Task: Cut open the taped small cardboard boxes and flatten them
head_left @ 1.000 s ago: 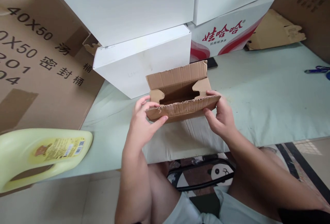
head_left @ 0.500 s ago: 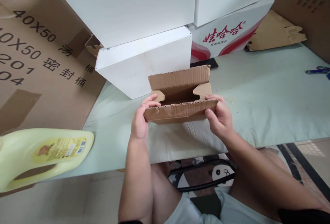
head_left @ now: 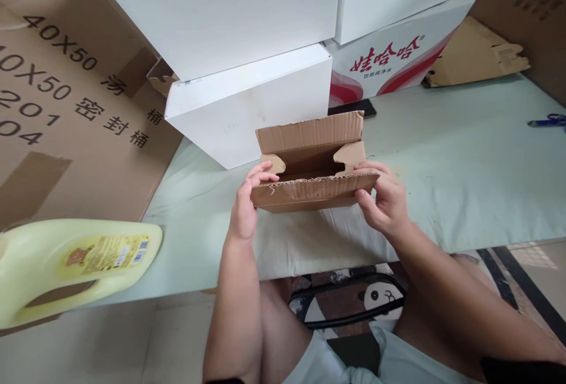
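Observation:
A small brown cardboard box (head_left: 316,194) stands in front of me with its top flaps up and apart. Its dark inside shows between the far flap and the near flap. My left hand (head_left: 247,201) grips the left end, fingers over the left side flap and thumb hidden. At the right end, my right hand (head_left: 384,196) pinches the near flap's corner, thumb on the front and fingers behind by the right side flap. The bottom of the box is out of sight.
White boxes (head_left: 247,118) and a red-and-white printed carton (head_left: 389,68) stand behind. A dark flat object (head_left: 365,108) lies before them. A large carton (head_left: 88,154) and a yellow jug (head_left: 53,254) are left. Folded cardboard (head_left: 477,56) and blue-handled scissors (head_left: 548,121) are right.
The box and both hands appear shifted very slightly to the right in view, along with the background. The grip of both hands looks the same.

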`<action>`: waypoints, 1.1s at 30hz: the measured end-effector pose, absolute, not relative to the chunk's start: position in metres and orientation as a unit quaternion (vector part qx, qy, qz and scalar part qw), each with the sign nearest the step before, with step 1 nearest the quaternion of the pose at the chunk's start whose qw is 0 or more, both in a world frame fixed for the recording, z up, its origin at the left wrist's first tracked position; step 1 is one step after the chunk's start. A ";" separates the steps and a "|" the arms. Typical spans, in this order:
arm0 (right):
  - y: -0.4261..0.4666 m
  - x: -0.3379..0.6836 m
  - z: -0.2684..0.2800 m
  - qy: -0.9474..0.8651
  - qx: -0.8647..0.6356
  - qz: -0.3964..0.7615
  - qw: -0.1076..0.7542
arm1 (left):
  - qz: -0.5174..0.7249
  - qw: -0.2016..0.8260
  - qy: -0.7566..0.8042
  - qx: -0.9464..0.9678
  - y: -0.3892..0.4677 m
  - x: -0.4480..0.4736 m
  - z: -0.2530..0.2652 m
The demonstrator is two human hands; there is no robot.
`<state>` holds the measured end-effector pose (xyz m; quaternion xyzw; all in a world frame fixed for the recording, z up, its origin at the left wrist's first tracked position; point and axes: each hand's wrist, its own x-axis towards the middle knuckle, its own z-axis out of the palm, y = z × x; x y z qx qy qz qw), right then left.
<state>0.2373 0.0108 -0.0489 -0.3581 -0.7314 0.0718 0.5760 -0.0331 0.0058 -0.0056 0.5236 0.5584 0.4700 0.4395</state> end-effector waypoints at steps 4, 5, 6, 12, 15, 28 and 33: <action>0.011 0.235 -0.053 -0.720 -0.358 0.062 0.591 | 0.476 0.434 0.558 0.523 0.006 -0.032 -0.006; 0.012 0.235 -0.054 -0.719 -0.358 0.062 0.593 | 0.478 0.435 0.558 0.521 0.006 -0.032 -0.006; 0.012 0.235 -0.054 -0.717 -0.358 0.062 0.595 | 0.480 0.435 0.559 0.518 0.006 -0.032 -0.006; 0.012 0.234 -0.054 -0.710 -0.372 0.060 0.595 | 0.486 0.435 0.566 0.503 0.007 -0.028 -0.005; 0.011 0.233 -0.054 -0.711 -0.388 0.049 0.585 | 0.487 0.437 0.566 0.502 0.006 -0.028 -0.005; 0.010 0.238 -0.056 -0.686 -0.374 0.190 0.594 | 0.478 0.452 0.556 0.507 0.005 -0.030 -0.005; 0.010 0.241 -0.052 -0.613 -0.365 0.287 0.640 | 0.480 0.445 0.549 0.520 0.005 -0.032 -0.007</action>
